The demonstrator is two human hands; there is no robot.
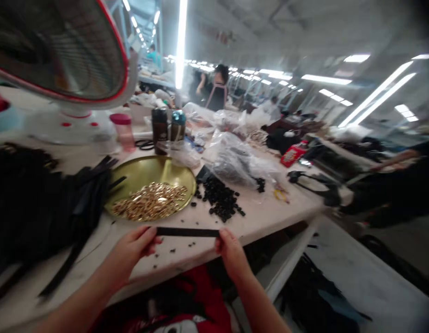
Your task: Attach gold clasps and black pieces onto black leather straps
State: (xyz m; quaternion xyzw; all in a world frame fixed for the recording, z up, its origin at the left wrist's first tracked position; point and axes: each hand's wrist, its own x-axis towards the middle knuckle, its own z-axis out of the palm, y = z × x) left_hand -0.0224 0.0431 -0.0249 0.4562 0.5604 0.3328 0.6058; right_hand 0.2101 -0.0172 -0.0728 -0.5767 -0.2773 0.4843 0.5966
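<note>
"Pinching both ends, this person holds a short black strip (188,232) out straight between two bare hands!"

"And where is it exactly?"

"Over the near side of the table (266,212), in front of the round gold tray (159,166). The left hand (138,240) has thumb and fingers closed on one end, the right hand (231,252) on the other."

"Two firm grips on one strip, then. How far along does it look?"

"Early, I'd judge! The stretch on show is bare, no fitting anywhere along it. The fingertips cover the ends, so those I can't call."

"And what's left around them?"

"Plenty! Gold-coloured pieces (150,202) lie loose in the tray, a whole heap of them. Just beside it on the right, small black pieces (223,201) are heaped on the table, next to a clear plastic bag (231,157)."

"What about over on the left?"

"A big dark pile of strips (86,199) there, close against the tray, one end poking over its rim."

"Done ones or waiting ones?"

"Can't tell! The pile's too dark and blurred to sort, and I can't pick out a separate finished stack anywhere."
</note>
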